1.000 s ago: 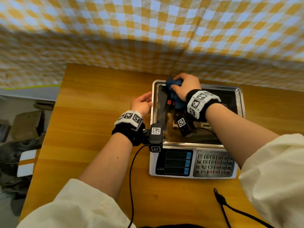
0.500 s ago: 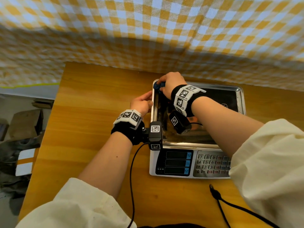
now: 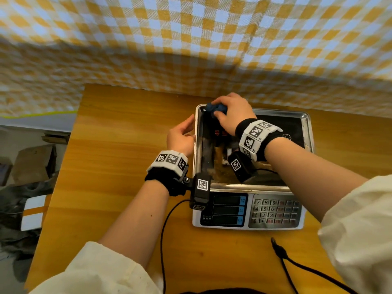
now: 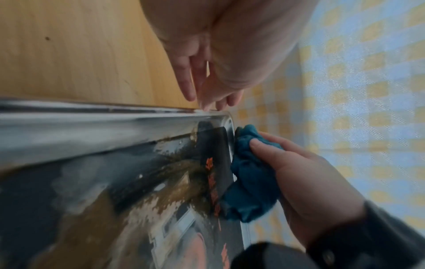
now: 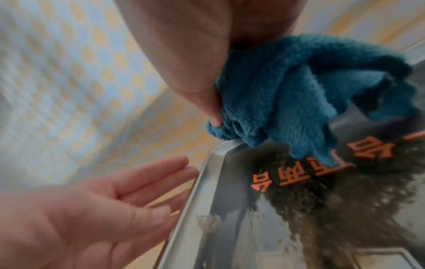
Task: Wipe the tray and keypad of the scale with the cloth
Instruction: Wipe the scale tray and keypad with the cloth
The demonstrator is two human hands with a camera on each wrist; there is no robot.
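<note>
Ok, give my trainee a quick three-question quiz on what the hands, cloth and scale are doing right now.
1. True or false: the right hand grips the blue cloth at the tray's far left corner.
2. Which part touches the tray's left rim: A) left hand fingertips, B) right wrist, C) nothing?
3. Fill in: the keypad is at the scale's near ____ side.

Key: 1 true; 2 A; 3 right.

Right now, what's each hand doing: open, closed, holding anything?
Left hand: open, straight fingers against the left rim of the tray, holding nothing.
Right hand: closed on the blue cloth at the tray's far left corner.
</note>
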